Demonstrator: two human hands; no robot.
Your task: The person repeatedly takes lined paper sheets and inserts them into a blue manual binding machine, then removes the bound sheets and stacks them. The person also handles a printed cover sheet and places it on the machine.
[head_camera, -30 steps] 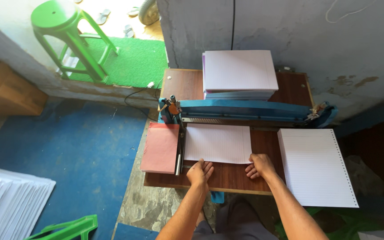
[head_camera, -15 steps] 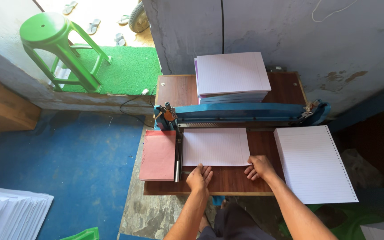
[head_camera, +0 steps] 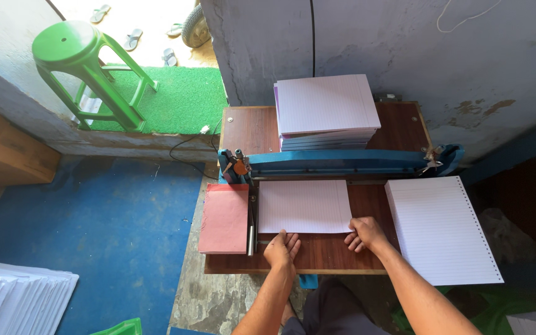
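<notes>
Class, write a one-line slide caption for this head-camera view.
Both hands, left hand and right hand, press a lined sheet under the blue machine bar on a wooden table.

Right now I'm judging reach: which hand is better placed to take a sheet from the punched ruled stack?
Probably the right hand: it rests at the centre sheet's right corner, beside the punched stack. The left hand sits nearer the pink pad.

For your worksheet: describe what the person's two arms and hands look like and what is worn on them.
Both forearms are bare, with no sleeves in view. The left hand and right hand wear no gloves; no watch, ring or bracelet is visible. Dark clothing shows below, between the arms.
</notes>
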